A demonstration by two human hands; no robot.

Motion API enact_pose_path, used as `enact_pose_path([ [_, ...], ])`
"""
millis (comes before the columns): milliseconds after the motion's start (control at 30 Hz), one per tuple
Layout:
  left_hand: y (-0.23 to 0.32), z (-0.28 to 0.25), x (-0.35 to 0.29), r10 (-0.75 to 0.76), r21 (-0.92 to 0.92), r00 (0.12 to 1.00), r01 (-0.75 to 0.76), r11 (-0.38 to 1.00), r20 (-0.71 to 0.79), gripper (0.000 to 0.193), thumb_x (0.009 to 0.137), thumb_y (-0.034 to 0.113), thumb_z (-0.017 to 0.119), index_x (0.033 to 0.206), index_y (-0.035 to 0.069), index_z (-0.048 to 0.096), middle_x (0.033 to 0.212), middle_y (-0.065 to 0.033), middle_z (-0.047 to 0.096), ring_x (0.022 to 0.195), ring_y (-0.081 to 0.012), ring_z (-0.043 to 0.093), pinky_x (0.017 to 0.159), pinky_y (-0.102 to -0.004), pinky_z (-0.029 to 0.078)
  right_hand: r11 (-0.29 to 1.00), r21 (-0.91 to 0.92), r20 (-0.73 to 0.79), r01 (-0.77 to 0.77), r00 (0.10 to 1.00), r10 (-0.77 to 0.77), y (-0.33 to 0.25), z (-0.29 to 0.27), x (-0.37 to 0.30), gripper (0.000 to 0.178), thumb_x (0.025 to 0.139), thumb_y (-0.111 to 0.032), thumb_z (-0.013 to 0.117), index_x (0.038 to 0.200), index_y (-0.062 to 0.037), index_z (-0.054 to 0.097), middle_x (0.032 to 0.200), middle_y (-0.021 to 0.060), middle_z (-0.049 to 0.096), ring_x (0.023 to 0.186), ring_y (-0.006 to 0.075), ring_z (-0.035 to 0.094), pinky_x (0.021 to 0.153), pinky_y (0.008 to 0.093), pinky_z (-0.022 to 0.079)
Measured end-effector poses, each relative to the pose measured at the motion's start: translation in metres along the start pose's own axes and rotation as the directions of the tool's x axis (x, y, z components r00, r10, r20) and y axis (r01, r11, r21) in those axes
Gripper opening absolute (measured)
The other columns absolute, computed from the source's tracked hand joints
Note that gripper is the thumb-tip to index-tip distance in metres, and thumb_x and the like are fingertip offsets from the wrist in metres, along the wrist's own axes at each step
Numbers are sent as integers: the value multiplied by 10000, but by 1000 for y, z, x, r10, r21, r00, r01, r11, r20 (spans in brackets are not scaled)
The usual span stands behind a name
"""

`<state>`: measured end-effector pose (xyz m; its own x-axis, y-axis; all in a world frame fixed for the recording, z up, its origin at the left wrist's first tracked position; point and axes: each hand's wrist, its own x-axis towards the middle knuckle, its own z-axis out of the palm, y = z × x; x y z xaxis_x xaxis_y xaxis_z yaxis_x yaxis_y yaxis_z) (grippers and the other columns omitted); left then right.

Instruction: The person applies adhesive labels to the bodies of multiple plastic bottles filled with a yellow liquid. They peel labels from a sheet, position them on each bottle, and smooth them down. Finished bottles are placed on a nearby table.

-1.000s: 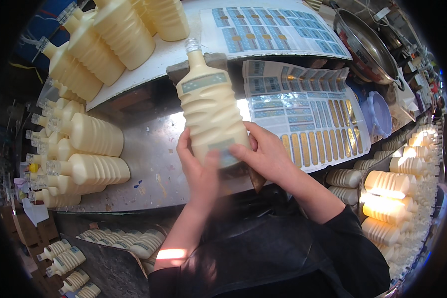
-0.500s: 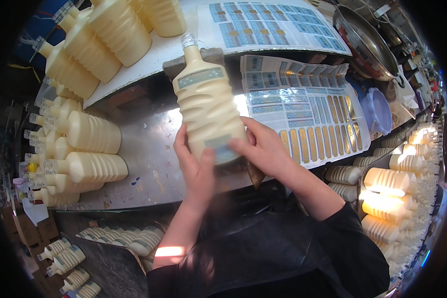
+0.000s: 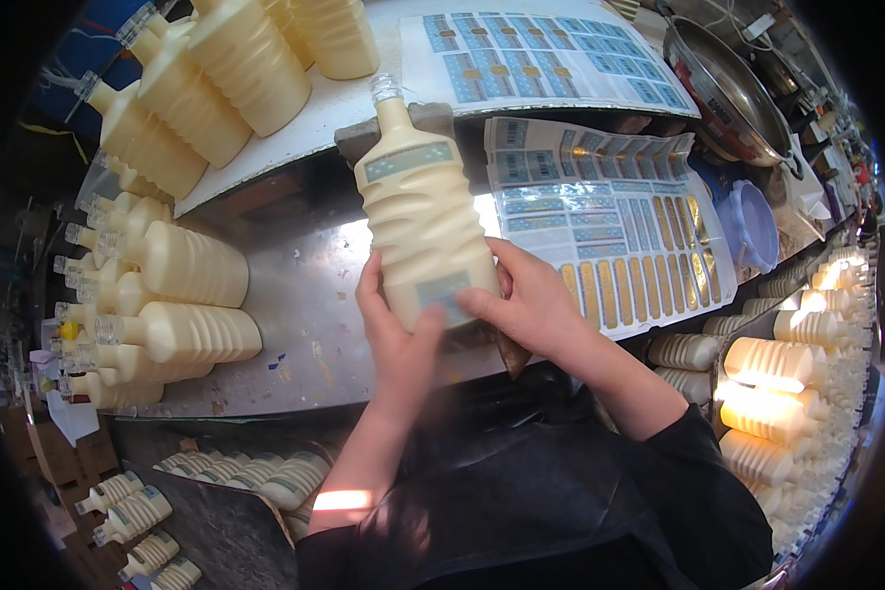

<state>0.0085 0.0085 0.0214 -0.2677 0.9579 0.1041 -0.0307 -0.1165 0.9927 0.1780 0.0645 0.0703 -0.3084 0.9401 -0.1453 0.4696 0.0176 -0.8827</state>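
A cream-coloured bottle with wavy ridges and a clear threaded neck lies tilted before me, its neck end by a grey block. My left hand grips its lower left side, thumb on the front. Around the lower right side is my right hand, its thumb pressing a blue-grey label near the base. Another blue-grey label spans the shoulder. The fingers behind the bottle are hidden, and the left thumb is blurred.
Label sheets in blue and gold lie right of the bottle, beside a lavender basin and a large pan. More label sheets cover the white shelf. Cream bottles are stacked left; several more fill the right side.
The whole view has shifted slightly, so the bottle and both hands appear a little further right and lower. Both thumbs have shifted a little over the lower label.
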Motion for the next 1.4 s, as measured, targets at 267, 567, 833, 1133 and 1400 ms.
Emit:
enact_pose_path([
  [267, -3, 3, 1, 30, 58, 999, -29, 998, -23, 814, 858, 131, 686, 1519, -27, 239, 1456, -225, 398, 1354, -311, 444, 1141, -436, 370, 994, -36, 45, -101, 994, 103, -12, -5, -2, 606, 829, -401, 725, 1290, -21, 623, 1156, 232, 693, 1083, 395, 666, 948, 445, 512],
  [567, -3, 3, 1, 15, 39, 1000, -14, 999, -22, 830, 844, 122, 697, 1522, -14, 237, 1454, -223, 391, 1347, -312, 448, 1135, -439, 378, 996, -30, 41, -86, 995, 87, -4, -2, -3, 612, 834, -403, 725, 1299, -19, 617, 1169, 232, 689, 1093, 391, 663, 950, 442, 511],
  [833, -1, 2, 0, -10, 110, 1000, 12, 994, -14, 935, 765, 153, 774, 1519, -8, 243, 1449, -210, 384, 1351, -313, 436, 1136, -438, 374, 879, 459, 51, -124, 992, 113, -11, -36, 13, 293, 973, -205, 608, 1200, -22, 637, 1027, 11, 625, 967, 102, 587, 844, 263, 486],
  [1133, -13, -4, -3, 83, 100, 996, -78, 992, -43, 843, 832, 233, 763, 1505, 7, 308, 1428, -190, 408, 1309, -293, 453, 1143, -418, 355, 696, -438, -35, 569, 763, -646, -40, -16, 5, 324, 808, 1, 721, 1124, -47, 671, 1031, 124, 705, 900, 303, 695, 731, 372, 560],
  [1400, -20, -14, 5, 60, -4, 992, -61, 998, -108, 426, 986, 140, 520, 1391, 9, 504, 1344, -137, 493, 1224, -248, 487, 1101, -389, 366, 591, -419, 107, 689, 684, -722, -25, 7, -38, 250, 846, -71, 701, 1096, -55, 694, 925, 109, 715, 781, 250, 719, 653, 364, 563],
])
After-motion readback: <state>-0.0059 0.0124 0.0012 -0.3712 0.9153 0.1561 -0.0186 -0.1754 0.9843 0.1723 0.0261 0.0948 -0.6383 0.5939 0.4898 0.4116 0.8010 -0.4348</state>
